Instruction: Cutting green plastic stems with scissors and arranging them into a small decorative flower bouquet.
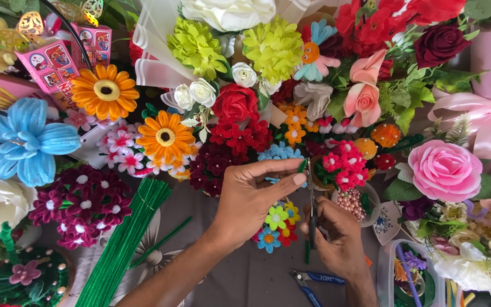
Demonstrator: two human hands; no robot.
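My left hand (251, 196) pinches a short green pipe-cleaner piece (302, 166) between thumb and forefinger. My right hand (336, 236) grips a pair of scissors (312, 199), its blades pointing up and touching the green piece just right of my left fingertips. A thin green stem end (307, 250) hangs below the scissors. Under both hands lies a small bunch of coloured pipe-cleaner flowers (277, 224) in blue, yellow, green and red.
A bundle of green pipe cleaners (123, 244) lies at the left. Blue-handled pliers (313, 281) rest on the grey cloth below my hands. A bowl of pink beads (352, 203), a clear container (396, 273) and many artificial flowers ring the work spot.
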